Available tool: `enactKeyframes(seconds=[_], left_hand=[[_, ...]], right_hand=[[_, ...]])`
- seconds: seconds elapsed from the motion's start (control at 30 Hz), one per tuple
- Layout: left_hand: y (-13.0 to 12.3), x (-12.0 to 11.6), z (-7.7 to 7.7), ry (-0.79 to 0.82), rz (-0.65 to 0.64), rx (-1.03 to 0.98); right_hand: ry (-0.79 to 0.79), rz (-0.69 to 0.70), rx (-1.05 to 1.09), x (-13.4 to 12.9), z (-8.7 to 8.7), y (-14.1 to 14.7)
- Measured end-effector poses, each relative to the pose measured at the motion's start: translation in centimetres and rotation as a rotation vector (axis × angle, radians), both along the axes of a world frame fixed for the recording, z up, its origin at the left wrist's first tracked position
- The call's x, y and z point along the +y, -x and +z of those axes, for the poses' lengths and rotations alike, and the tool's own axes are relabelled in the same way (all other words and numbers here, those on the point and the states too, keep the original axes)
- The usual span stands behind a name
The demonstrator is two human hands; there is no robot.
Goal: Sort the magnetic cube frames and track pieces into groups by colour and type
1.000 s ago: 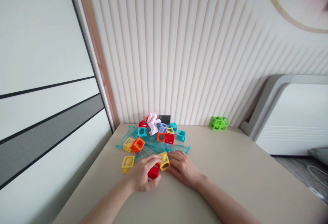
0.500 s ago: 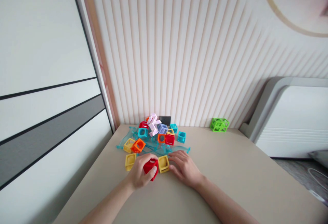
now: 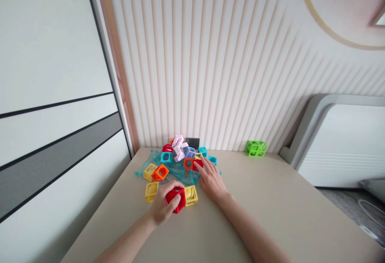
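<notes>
The left hand (image 3: 165,204) is gripping a red open-sided cube (image 3: 177,199) at the near side of the pile, its fingers curled around it, just beside a yellow cube (image 3: 191,196). The right hand (image 3: 213,178) is reaching over the pile's right side, fingers slightly spread on another red cube (image 3: 197,164), beside an orange cube (image 3: 188,164).

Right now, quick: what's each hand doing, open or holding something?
Left hand: closed, holding a red block.
Right hand: open, fingers spread at another red block; whether they touch it can't be told.
</notes>
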State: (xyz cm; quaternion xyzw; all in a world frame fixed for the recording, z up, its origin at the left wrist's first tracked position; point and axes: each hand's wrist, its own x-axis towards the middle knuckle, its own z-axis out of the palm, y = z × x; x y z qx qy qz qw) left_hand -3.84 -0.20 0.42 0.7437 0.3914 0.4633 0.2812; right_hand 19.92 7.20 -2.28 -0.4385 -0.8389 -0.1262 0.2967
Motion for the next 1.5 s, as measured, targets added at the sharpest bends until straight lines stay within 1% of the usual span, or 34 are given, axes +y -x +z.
enactKeyframes(seconds=[0.17, 0.37, 0.57, 0.83, 1.0, 1.13, 1.2, 1.27, 1.33, 1.5], left_hand=[[0.0, 0.0, -0.1, 0.002, -0.003, 0.003], [-0.1, -0.2, 0.0, 0.012, 0.012, -0.001], [-0.2, -0.1, -0.1, -0.005, 0.005, 0.006], [-0.1, 0.0, -0.5, -0.009, -0.001, 0.007], [0.1, 0.2, -1.1, -0.014, -0.012, -0.042], [0.2, 0.6, -1.8, 0.047, 0.010, -0.159], [0.3, 0.8, -1.8, 0.121, 0.011, -0.267], [0.3, 0.9, -1.8, 0.216, -0.024, -0.375], [0.3, 1.0, -1.7, 0.285, -0.069, -0.471], [0.1, 1.3, -2.0, 0.344, -0.151, -0.707]], right_hand=[[0.006, -0.057, 0.033, 0.3, -0.4, -0.3], [0.035, -0.006, 0.097, 0.4, -0.7, -0.9], [0.082, -0.063, 0.207, 0.0, -1.0, -0.7], [-0.006, -0.121, 0.256, -0.3, -0.9, -0.9], [-0.032, -0.109, 0.367, -0.6, -0.5, -0.7], [-0.013, -0.093, 0.528, -1.5, -0.2, -0.4], [0.000, -0.062, 0.592, -2.3, 0.0, -0.3], [0.014, -0.013, 0.631, -3.1, 0.4, -0.3], [0.019, 0.043, 0.648, -3.9, 0.8, -0.3], [-0.011, 0.150, 0.607, -5.0, 1.5, -0.2]])
